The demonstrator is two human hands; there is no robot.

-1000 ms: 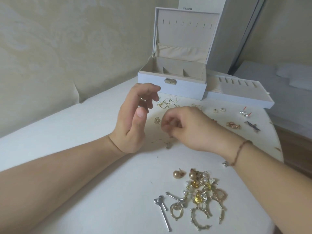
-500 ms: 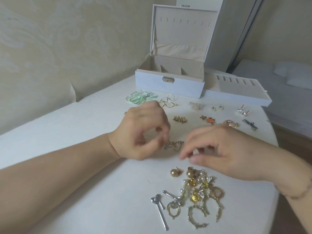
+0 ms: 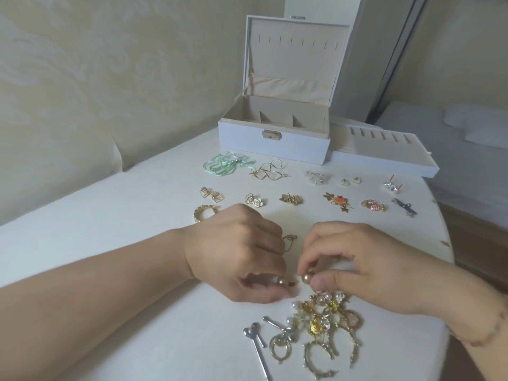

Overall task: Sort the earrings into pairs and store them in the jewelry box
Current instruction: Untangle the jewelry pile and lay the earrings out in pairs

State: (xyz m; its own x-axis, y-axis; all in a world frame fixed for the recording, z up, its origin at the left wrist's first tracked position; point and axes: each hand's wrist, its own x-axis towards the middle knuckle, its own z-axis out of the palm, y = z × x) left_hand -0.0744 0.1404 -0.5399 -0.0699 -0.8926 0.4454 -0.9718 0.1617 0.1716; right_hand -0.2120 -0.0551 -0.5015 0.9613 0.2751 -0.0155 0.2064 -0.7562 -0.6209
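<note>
My left hand (image 3: 242,254) pinches a gold ball stud earring (image 3: 283,281) low over the white table (image 3: 110,215). My right hand (image 3: 354,262) pinches a matching gold ball stud (image 3: 305,278) right beside it. Just below my hands lies a tangled pile of unsorted gold and pearl earrings (image 3: 321,325) with silver drop earrings (image 3: 255,336) at its left. Sorted pairs lie in two rows farther back, among them green ribbon earrings (image 3: 222,163) and gold rose studs (image 3: 255,200). A thin gold earring (image 3: 288,240) lies between my hands. The white jewelry box (image 3: 275,141) stands open behind.
A white removable tray (image 3: 384,158) with slots lies right of the box. A wall runs along the left. The table's rounded edge drops off at the right, with a wooden floor and a bed beyond.
Both hands have moved toward me from the middle of the table to the unsorted pile. Each now pinches a gold ball stud that lay at the pile's top.
</note>
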